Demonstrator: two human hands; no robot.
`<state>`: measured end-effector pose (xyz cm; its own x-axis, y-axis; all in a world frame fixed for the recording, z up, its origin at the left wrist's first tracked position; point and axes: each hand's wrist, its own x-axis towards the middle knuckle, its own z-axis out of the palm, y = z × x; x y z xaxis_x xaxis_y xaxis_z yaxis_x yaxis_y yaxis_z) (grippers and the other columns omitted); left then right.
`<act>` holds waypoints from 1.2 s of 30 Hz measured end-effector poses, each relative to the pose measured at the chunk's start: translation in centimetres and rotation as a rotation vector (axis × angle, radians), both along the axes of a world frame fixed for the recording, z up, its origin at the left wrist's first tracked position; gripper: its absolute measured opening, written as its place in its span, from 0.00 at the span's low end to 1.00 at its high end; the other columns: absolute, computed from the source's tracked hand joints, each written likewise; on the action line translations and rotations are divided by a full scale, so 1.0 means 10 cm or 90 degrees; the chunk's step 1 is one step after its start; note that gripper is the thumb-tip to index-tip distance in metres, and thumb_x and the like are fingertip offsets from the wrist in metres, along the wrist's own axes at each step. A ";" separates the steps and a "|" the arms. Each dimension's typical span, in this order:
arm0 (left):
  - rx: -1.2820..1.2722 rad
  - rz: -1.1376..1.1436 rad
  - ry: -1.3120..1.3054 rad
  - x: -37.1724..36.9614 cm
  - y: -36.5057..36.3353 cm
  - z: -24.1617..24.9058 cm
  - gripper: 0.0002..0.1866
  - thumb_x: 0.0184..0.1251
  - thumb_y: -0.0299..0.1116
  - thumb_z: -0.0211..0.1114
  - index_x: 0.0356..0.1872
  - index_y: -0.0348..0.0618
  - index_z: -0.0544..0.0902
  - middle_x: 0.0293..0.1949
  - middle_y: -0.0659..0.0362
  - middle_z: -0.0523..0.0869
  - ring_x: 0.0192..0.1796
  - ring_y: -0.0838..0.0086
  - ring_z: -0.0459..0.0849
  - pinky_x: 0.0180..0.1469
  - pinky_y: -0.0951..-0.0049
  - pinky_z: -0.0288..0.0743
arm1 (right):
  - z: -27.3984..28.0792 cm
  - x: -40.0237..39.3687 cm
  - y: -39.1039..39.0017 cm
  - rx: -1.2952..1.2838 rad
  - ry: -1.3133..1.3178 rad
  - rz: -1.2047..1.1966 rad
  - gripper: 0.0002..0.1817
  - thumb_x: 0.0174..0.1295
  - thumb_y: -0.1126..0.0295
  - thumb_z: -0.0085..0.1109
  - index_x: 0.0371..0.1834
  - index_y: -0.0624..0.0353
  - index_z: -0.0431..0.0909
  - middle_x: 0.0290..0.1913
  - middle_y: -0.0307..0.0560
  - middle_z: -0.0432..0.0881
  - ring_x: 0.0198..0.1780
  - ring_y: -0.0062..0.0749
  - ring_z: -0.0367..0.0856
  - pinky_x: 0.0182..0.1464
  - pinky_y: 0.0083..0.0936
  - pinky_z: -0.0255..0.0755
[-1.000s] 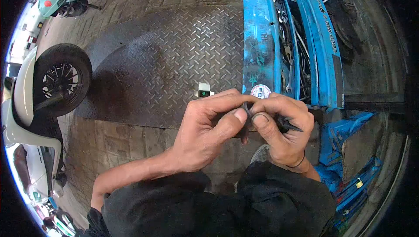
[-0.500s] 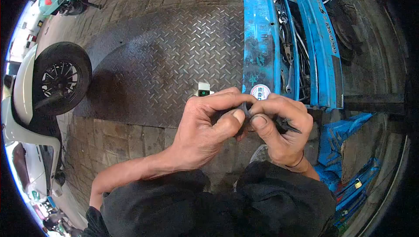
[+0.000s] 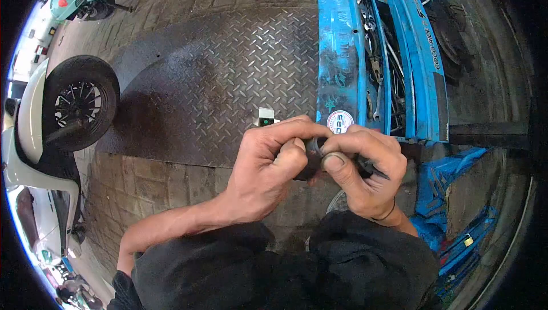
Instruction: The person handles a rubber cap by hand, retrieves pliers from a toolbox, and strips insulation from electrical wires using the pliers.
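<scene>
A small dark curved part [image 3: 313, 149], pinched between thumb and fingers of both the left hand [image 3: 264, 159] and the right hand [image 3: 368, 164], above brick paving [image 3: 171, 183]. Beyond, a small open box [image 3: 266, 114] sits on tread plate [image 3: 274, 59]; rightward, a blue toolbox [image 3: 335, 2] contains wrenches [image 3: 379, 102].

On the right-hand panel [image 3: 421, 82] of the blue toolbox [image 3: 389, 130], "COCO RIDE" [image 3: 434, 43] can be read in dark capitals, set sideways along the outer edge from about midway toward the far corner; the characters that follow are blurred. At the near edge of the left-hand panel [image 3: 337, 2], a round white sticker [image 3: 341, 120] is carried, with bold sideways characters that cannot be made out for certain. Beyond it, green handwritten marks [image 3: 330, 103] are seen, and faint lettering farther along is too worn to be read.
</scene>
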<state>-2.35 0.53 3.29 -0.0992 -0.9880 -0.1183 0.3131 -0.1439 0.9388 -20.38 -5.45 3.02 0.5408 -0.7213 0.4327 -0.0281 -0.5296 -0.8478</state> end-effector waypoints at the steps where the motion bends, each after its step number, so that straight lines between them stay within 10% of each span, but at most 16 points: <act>1: 0.015 -0.005 0.048 0.01 0.01 -0.01 0.17 0.73 0.21 0.50 0.55 0.25 0.82 0.38 0.59 0.79 0.37 0.80 0.79 0.39 0.75 0.76 | -0.01 0.00 0.02 0.000 0.000 0.000 0.07 0.64 0.75 0.70 0.39 0.68 0.85 0.26 0.47 0.82 0.23 0.27 0.79 0.26 0.24 0.67; 6: 0.029 -0.025 0.091 -0.01 -0.01 0.09 0.18 0.75 0.24 0.50 0.60 0.25 0.79 0.42 0.58 0.81 0.43 0.75 0.83 0.44 0.73 0.80 | -0.04 0.01 0.06 0.181 -0.111 -0.064 0.07 0.68 0.72 0.68 0.38 0.68 0.85 0.27 0.46 0.84 0.25 0.24 0.80 0.29 0.22 0.71; 11: -0.119 0.092 -0.227 -0.02 -0.04 0.03 0.18 0.69 0.26 0.66 0.57 0.29 0.82 0.48 0.53 0.85 0.53 0.66 0.84 0.58 0.70 0.77 | -0.07 -0.03 0.03 0.125 -0.044 -0.097 0.08 0.69 0.72 0.67 0.38 0.68 0.84 0.29 0.46 0.84 0.27 0.25 0.80 0.32 0.22 0.71; 17: -0.318 0.118 -0.634 0.10 -0.09 0.14 0.13 0.55 0.23 0.78 0.43 0.36 0.90 0.47 0.50 0.83 0.53 0.68 0.82 0.51 0.69 0.79 | -0.08 0.06 0.04 0.011 0.022 -0.163 0.06 0.67 0.74 0.68 0.38 0.67 0.83 0.28 0.47 0.82 0.26 0.30 0.78 0.29 0.26 0.68; 36: -0.312 0.126 -0.630 0.10 -0.12 0.07 0.10 0.55 0.21 0.76 0.39 0.38 0.89 0.53 0.50 0.76 0.56 0.63 0.79 0.48 0.68 0.79 | -0.17 0.08 0.00 -0.167 0.088 -0.158 0.07 0.62 0.74 0.71 0.37 0.63 0.81 0.28 0.49 0.82 0.23 0.42 0.80 0.27 0.33 0.71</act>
